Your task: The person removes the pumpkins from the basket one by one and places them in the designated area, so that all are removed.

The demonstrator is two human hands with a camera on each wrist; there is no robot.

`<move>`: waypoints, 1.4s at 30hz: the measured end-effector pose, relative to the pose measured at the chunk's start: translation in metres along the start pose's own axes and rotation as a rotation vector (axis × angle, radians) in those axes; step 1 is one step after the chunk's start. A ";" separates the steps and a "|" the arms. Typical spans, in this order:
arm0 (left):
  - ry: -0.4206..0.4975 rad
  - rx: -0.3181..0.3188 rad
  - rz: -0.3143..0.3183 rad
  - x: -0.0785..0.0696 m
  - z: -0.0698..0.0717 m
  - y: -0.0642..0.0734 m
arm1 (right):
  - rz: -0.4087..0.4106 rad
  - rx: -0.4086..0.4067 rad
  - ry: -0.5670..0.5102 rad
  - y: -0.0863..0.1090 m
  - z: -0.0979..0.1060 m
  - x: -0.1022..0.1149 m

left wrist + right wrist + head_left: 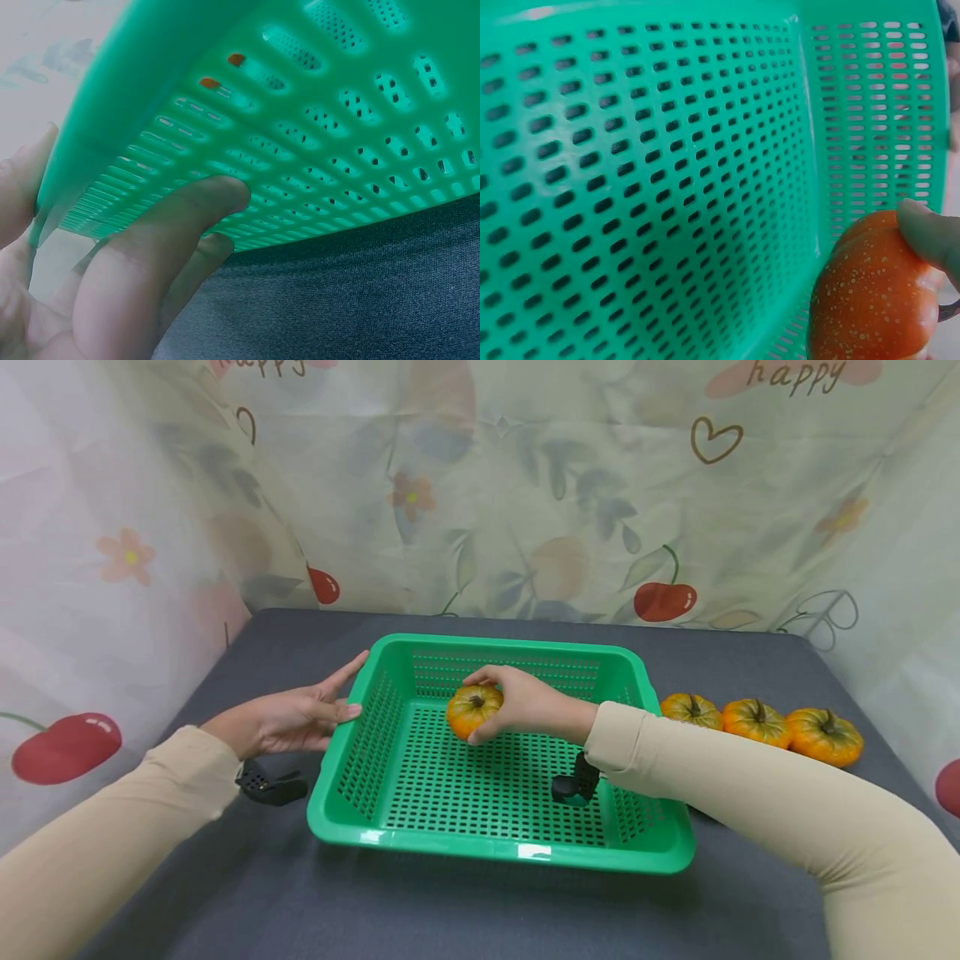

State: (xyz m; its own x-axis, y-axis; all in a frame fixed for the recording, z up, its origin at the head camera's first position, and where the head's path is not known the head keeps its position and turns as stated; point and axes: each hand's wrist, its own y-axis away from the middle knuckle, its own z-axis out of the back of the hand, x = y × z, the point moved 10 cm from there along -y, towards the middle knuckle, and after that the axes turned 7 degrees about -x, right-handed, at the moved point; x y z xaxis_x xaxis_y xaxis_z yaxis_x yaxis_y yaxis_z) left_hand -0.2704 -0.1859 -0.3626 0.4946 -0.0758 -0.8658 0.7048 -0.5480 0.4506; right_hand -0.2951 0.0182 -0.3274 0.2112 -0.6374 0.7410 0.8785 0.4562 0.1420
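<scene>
A green plastic basket (498,837) with slotted walls and floor sits on the dark cloth. My left hand (300,717) grips its left side, thumb over the rim and fingers against the outer wall (292,161). Over the basket floor, left of centre, my right hand (528,703) holds a small orange pumpkin (467,714) between thumb and fingers, stem up. The right wrist view has the pumpkin's speckled side (866,296) low on the right, with the thumb (926,236) pressed on it; most of that hand is out of this view.
Several more pumpkins stand in a row at the basket's right, among them a near-right one (825,737) and a middle one (756,723); my right sleeve (720,760) partly covers them. A printed curtain (502,510) encloses the back and sides of the table (465,910).
</scene>
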 end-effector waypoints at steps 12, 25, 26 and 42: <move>-0.011 -0.006 0.000 0.000 0.000 0.001 | -0.029 -0.019 -0.013 0.037 0.033 -0.001; -0.012 0.005 -0.008 -0.001 -0.002 0.001 | 0.010 -0.095 -0.017 0.073 0.082 0.004; -0.014 0.004 -0.007 -0.001 -0.002 0.001 | 0.010 -0.101 -0.007 0.076 0.086 0.003; -0.022 0.006 -0.001 -0.001 -0.002 0.001 | -0.003 -0.177 0.030 0.131 0.122 -0.024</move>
State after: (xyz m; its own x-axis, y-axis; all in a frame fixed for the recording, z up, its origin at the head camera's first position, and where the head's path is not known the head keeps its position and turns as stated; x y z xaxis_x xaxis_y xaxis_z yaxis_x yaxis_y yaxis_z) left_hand -0.2686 -0.1846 -0.3607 0.4821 -0.0935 -0.8711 0.7025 -0.5529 0.4481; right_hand -0.2374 0.1692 -0.2467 0.2194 -0.6581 0.7203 0.9403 0.3395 0.0238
